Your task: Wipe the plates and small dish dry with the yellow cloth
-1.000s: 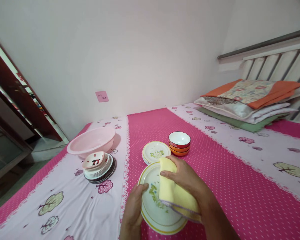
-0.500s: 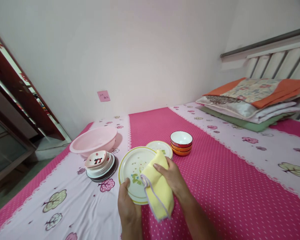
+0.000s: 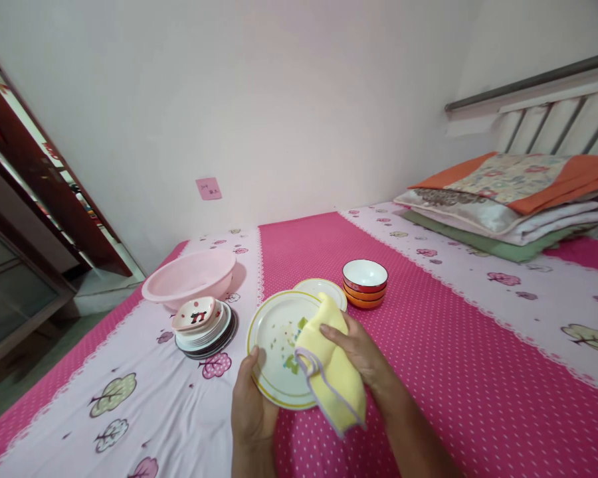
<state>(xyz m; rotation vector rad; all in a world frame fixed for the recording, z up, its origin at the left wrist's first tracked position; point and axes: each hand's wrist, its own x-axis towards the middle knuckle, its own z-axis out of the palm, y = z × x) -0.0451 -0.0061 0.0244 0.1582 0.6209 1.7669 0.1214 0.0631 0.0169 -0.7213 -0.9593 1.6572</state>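
Note:
My left hand (image 3: pixel 248 408) grips the near rim of a white plate (image 3: pixel 276 342) with a yellow edge and green flower print, holding it tilted above the bed. A folded yellow cloth (image 3: pixel 329 368) rests against the plate's right side, held there by my right hand (image 3: pixel 361 352). Just behind the held plate lies a small stack of similar plates (image 3: pixel 323 289). To their right stand stacked bowls (image 3: pixel 364 283), red and orange outside, white inside.
A pink basin (image 3: pixel 189 277) sits at the left on the pink bedsheet (image 3: pixel 453 372), with a pile of mixed plates and a small dotted dish (image 3: pixel 202 323) in front of it. Folded bedding (image 3: pixel 508 199) lies at the headboard. A dark cabinet (image 3: pixel 24 219) stands left.
The plate was lifted from lying flat near me and tilted up. Over the last half second it and the cloth shifted slightly right, and the cloth slid lower on the plate's right side.

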